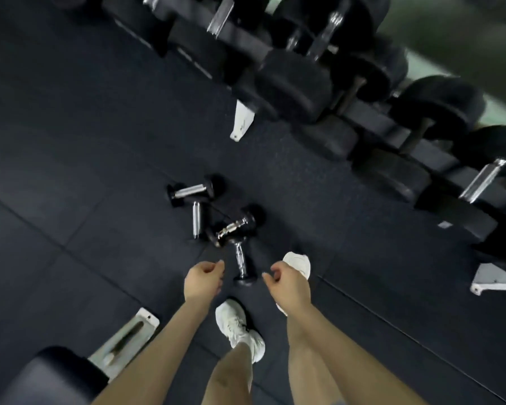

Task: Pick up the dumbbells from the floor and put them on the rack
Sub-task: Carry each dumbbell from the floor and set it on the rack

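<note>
Several small dumbbells with chrome handles and black heads lie in a loose pile on the dark rubber floor: one at the far left [194, 190], one upright in the picture [197, 220], one tilted [236, 225], and the nearest [240, 263] pointing toward me. My left hand [202, 280] hangs just left of the nearest dumbbell, fingers loosely curled, holding nothing. My right hand [288, 283] hangs just right of it, also loosely curled and holding nothing. The dumbbell rack [368, 112] runs diagonally across the upper right, loaded with large black dumbbells.
White rack feet stand on the floor at the middle [241, 122] and at the right edge [493, 280]. A padded bench [53, 375] with a white base [126, 334] sits at lower left. My white shoes [238, 328] stand just behind the pile.
</note>
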Available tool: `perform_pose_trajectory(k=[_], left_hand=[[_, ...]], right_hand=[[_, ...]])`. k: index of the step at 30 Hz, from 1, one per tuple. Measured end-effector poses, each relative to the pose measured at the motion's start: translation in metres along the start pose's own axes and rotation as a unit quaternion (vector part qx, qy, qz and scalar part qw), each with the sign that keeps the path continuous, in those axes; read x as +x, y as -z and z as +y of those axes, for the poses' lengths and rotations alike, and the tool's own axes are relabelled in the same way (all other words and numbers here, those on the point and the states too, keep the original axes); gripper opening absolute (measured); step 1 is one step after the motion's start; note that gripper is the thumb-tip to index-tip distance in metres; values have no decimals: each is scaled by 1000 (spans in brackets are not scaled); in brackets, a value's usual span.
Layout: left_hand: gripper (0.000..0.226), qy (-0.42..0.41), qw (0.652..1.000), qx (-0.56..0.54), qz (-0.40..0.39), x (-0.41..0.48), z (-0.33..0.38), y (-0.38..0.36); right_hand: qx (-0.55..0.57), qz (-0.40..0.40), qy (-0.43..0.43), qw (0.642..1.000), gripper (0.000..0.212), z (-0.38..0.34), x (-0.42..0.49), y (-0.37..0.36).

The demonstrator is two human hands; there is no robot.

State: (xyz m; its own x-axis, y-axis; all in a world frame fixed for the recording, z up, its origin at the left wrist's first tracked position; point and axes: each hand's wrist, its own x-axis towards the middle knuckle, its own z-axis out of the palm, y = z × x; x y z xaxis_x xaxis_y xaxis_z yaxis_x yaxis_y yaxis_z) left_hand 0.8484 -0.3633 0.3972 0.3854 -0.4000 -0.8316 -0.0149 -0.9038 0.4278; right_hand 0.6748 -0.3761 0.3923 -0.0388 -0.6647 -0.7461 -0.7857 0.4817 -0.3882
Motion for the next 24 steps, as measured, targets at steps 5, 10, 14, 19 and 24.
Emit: perform_pose_trajectory(k=[5,10,14,19,24], left_hand=[[28,14,1000,7,-19,81,-57,-29],[28,7,999,23,-25,186,-94,-78],[31,22,999,40,-26,271,-131,-120],[47,49,998,30,-32,346,-172,-164],[43,58,992,-78,-81,388,-200,-192]], right_hand=[[-70,-54,5,996,31,40,61,-82],[-95,-93,0,991,40,75,146,-155],[-72,-103,-31,992,40,101,220,-208],[-33,-117,-57,991,61,130,295,-262],[30,-220,-74,972,44,152,340,-298]])
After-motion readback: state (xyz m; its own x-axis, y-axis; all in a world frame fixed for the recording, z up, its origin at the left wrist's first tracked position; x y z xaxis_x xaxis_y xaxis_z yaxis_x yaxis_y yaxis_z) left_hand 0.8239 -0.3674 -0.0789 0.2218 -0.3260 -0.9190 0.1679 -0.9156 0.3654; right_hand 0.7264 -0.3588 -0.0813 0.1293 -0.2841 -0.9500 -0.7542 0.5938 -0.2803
